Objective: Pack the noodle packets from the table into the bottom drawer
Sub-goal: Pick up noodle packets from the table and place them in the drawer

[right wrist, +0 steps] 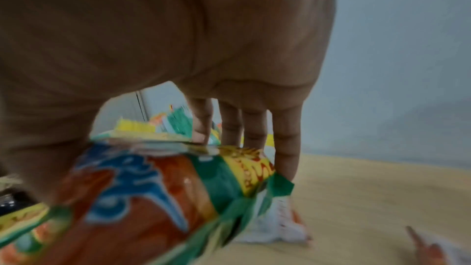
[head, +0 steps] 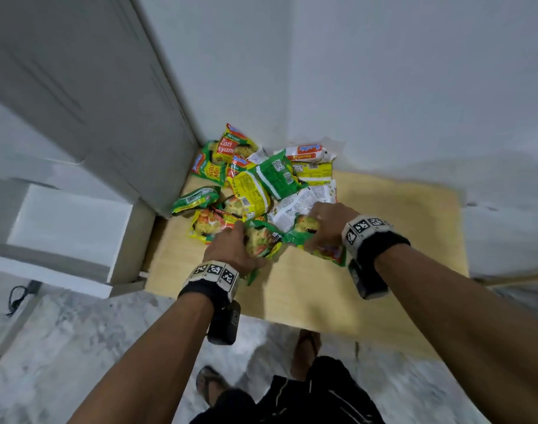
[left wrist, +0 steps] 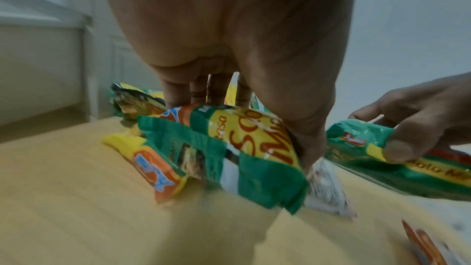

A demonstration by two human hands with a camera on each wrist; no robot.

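the left hand (head: pixel 231 249) grips a green noodle packet (head: pixel 261 240), thumb on its near face and fingers (left wrist: pixel 178 92) curled over the far edge; in the left wrist view this packet (left wrist: pixel 229 148) is tilted, its long axis running from the pile down toward the near edge of the worktop (head: pixel 368 255), crimped green end lowest. the right hand (head: pixel 325 221) grasps a second green packet (head: pixel 325 249), thumb pressed on top and fingers (right wrist: pixel 285 144) wrapped behind; its long axis slants from the pile toward the right wrist, red logo end nearest the wrist. both wrappers are glossy, crinkled plastic film, pillow shaped with sawtooth seams.

the pile of packets (head: pixel 261 182) lies loose on the far left corner of the worktop, against the wall and beside a white cabinet (head: pixel 78 71); packets face up and face down, in green, yellow and white, pointing all ways. the worktop is pale wood-grain, flat and rectangular. left of the pile an open white drawer (head: pixel 65 228) stands out from the cabinet; its inside is pale and blurred, and i cannot tell what it holds.
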